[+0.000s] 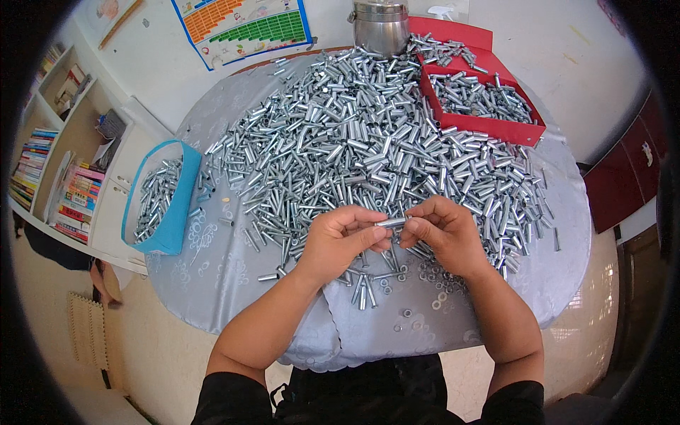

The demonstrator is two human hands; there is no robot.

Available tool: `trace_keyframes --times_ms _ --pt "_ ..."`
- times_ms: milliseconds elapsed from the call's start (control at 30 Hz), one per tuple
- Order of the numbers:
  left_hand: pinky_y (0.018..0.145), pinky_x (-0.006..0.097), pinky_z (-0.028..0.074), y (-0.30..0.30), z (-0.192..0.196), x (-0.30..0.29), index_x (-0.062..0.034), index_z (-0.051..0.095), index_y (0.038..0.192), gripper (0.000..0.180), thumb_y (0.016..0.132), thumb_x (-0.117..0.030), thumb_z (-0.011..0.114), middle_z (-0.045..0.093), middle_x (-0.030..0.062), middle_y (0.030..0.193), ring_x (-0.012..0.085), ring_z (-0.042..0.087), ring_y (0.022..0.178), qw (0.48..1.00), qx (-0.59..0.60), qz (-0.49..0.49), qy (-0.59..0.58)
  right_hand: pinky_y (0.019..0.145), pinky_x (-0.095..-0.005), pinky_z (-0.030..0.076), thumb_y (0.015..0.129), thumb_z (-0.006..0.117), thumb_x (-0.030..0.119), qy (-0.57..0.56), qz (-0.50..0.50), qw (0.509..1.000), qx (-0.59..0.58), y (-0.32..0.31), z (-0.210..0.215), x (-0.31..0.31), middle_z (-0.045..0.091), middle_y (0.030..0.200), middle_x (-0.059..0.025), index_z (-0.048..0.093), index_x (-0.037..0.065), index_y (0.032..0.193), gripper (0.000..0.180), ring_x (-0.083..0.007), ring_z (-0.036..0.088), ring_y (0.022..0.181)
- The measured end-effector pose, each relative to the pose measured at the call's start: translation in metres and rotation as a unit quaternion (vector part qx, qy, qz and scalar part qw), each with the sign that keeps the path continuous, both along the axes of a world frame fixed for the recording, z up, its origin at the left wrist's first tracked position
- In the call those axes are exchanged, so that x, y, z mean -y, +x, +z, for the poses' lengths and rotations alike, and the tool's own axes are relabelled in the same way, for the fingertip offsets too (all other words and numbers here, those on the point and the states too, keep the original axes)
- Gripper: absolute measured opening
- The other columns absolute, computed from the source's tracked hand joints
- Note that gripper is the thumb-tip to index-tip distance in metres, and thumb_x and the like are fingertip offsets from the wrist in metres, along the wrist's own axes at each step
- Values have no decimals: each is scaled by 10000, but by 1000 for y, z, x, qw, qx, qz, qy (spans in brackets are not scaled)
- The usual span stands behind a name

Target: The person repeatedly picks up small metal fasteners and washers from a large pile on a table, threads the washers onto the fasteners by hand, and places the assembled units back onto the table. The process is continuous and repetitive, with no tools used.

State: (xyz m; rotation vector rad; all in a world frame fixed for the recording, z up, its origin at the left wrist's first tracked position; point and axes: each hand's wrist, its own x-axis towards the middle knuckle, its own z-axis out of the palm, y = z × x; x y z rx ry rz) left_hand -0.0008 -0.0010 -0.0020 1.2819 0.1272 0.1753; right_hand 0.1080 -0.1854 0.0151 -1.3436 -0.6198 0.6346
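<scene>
One short, shiny metal sleeve [391, 222] is held level above the tabletop [212, 269], pinched at its ends by the left hand [343, 237] and right hand [443, 234], fingers closed on it. Small flat washers [435, 297] lie beneath. Beyond, a heaped pile of cylinders [354, 142]; blue bin [173, 227] left, red tray [496, 127] right.

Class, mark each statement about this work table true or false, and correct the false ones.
1. Both hands hold one metal tube between them. True: the left hand and right hand pinch the metal tube.
2. The red tray is empty. False: the red tray holds tubes.
3. A blue bin sits at the person's left. True.
4. The tablecloth is green. False: the tablecloth is pale grey.
5. Small washers lie near the right wrist. True.
</scene>
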Motion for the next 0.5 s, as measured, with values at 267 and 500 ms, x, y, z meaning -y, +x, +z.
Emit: trace_keyframes --times_ms 267,500 --pt "575 233 507 -3 7 -3 25 607 1160 264 967 -146 550 689 119 856 125 628 611 985 59 132 94 586 -261 499 896 668 112 -137 110 984 -14 21 6 16 663 774 -88 619 -28 979 169 -146 626 626" --pt "551 233 495 -1 5 -3 17 629 1108 220 965 -134 557 682 107 824 121 613 583 975 65 201 73 979 -373 480 1009 463 385 194 -130 970 -67 31 11 11 580 1236 -240 346 -65 1402 609 -282 601 1141"
